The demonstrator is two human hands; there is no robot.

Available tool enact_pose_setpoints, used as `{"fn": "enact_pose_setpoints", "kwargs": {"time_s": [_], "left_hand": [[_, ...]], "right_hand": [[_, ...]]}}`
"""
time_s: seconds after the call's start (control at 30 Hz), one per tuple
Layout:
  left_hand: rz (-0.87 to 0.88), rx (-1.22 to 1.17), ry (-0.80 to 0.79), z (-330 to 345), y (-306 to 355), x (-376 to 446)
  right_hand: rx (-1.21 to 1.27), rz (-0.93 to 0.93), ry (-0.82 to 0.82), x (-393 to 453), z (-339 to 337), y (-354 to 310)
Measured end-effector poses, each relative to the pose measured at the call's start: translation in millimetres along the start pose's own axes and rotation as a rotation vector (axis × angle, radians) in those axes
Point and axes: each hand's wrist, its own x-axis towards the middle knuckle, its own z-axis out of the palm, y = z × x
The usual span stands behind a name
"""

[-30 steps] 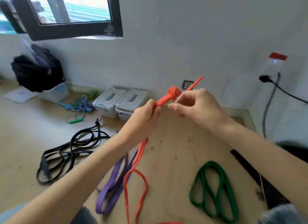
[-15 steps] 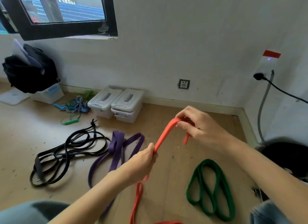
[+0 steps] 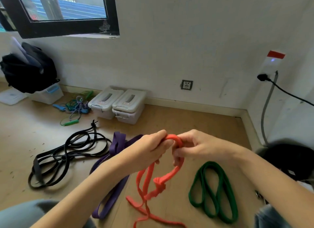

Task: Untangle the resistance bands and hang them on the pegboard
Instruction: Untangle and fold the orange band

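An orange resistance band (image 3: 149, 182) arches between both hands above the wooden floor. My left hand (image 3: 149, 149) grips one side of the arch and my right hand (image 3: 195, 146) grips the other, fingers curled round it. Below the hands the orange band hangs with a knot (image 3: 159, 185) in it and trails to the floor. A purple band (image 3: 110, 199) lies under my left forearm. A green band (image 3: 214, 192) lies looped at the right. A black band (image 3: 64, 156) lies tangled at the left. No pegboard is in view.
Two white lidded boxes (image 3: 119, 104) stand against the wall. A pile of coloured cords (image 3: 74, 107) lies left of them, and a black bag (image 3: 28, 71) sits on a box in the far left corner. A black object (image 3: 288, 158) and cable are at the right.
Both hands have come down and closer together. The orange band, earlier held stretched straight between them, now bends into a short arch, and its knot hangs below the hands.
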Motion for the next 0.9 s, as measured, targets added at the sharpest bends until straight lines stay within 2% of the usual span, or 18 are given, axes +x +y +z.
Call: {"fn": "enact_pose_setpoints", "kwargs": {"time_s": [0.13, 0.23, 0.27, 0.33, 0.4, 0.47, 0.53, 0.6, 0.73, 0.9], "left_hand": [[0.032, 0.171, -0.057, 3.9, -23.0, 0.7], [-0.057, 0.313, -0.17, 17.6, -45.2, -1.2], [-0.066, 0.325, -0.153, 17.1, -48.0, -0.9], [-0.046, 0.262, -0.02, 4.4, -42.9, 3.9], [-0.02, 0.008, 0.158, -21.2, -25.4, 5.9], [0.108, -0.317, 0.234, -51.2, -1.8, -0.4], [0.279, -0.446, 0.176, -72.0, 20.7, -11.5], [0.299, -0.499, 0.078, -75.1, 29.8, -15.8], [0.186, -0.369, -0.041, -47.5, 27.6, -5.3], [0.122, -0.083, -0.013, -27.5, 0.5, 6.4]], "right_hand": [[0.216, -0.136, 0.189, -9.4, -7.5, -10.3], [0.479, -0.218, 0.263, -12.9, -11.8, -16.5], [0.538, -0.249, 0.292, -12.7, -13.5, -16.4], [0.637, -0.313, 0.357, -13.0, -20.0, -14.2], [0.674, -0.34, 0.363, -16.6, -29.5, -14.5], [0.676, -0.34, 0.252, -22.8, -39.0, -14.1], [0.546, -0.292, 0.102, -27.3, -40.9, -14.1], [0.322, -0.239, 0.027, -25.8, -34.0, -13.5], [0.195, -0.214, 0.111, -13.7, -16.5, -17.5], [0.169, -0.268, 0.273, -4.4, -12.3, -16.8]]}}
